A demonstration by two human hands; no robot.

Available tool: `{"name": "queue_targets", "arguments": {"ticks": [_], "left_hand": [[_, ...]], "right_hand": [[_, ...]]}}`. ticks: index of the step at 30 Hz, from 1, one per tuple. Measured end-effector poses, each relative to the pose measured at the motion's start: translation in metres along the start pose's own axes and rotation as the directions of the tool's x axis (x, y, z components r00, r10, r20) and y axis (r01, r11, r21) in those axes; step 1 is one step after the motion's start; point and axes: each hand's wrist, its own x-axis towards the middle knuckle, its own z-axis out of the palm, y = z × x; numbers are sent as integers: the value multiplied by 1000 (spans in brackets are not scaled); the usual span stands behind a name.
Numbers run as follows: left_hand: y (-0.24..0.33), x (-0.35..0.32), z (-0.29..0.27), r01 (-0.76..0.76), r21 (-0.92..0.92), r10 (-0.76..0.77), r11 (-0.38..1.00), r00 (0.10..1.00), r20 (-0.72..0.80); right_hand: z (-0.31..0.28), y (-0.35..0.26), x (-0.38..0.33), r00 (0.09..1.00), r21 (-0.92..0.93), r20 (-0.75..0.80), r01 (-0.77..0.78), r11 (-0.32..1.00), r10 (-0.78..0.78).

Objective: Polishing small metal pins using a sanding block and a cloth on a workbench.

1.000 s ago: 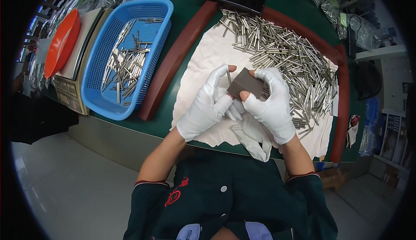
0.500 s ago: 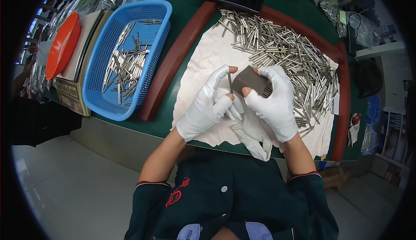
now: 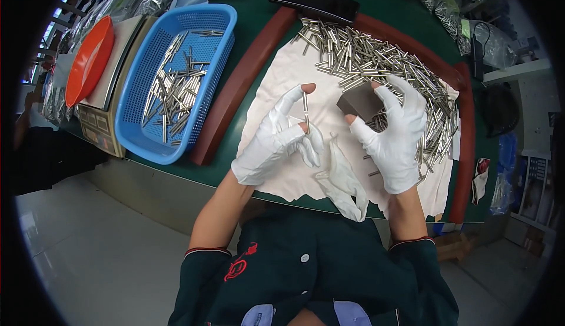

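My left hand [image 3: 273, 134], in a white glove with bare thumb and fingertip, pinches a slim metal pin [image 3: 306, 109] by its two ends, held upright over the cloth. A dark grey-brown block [image 3: 360, 103] is gripped between the thumb and finger of my gloved right hand [image 3: 395, 131]. Right and far of the block spreads a large pile of shiny metal pins [image 3: 376, 52]. A loose white glove [image 3: 341, 184] lies on the pale cloth [image 3: 268, 99] between my wrists.
Dark red bars [image 3: 238, 90] frame the cloth, with a black phone-like slab [image 3: 315, 1] on the far one. To the left stand a blue basket [image 3: 126, 120] holding pins, a scale [image 3: 97, 128] and an orange tray [image 3: 89, 61]. Plastic bags [image 3: 453, 2] lie far right.
My right hand has moved right with the block, away from the pin. My left hand has shifted slightly left, and its pin has turned so its surface looks brighter.
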Motion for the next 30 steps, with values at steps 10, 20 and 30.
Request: {"name": "queue_targets", "arguments": {"ticks": [10, 20, 30], "left_hand": [[3, 1, -1, -5, -227, 18, 974, 998, 55], [-3, 0, -2, 72, -223, -26, 972, 979, 203], [-7, -11, 34, 30, 229, -50, 973, 995, 83]], "right_hand": [[-26, -31, -13, 761, 212, 531, 305, 928, -372], [-23, -20, -11, 889, 697, 451, -405, 592, 77], [-7, -26, -19, 812, 804, 583, -581, 127, 24]]}}
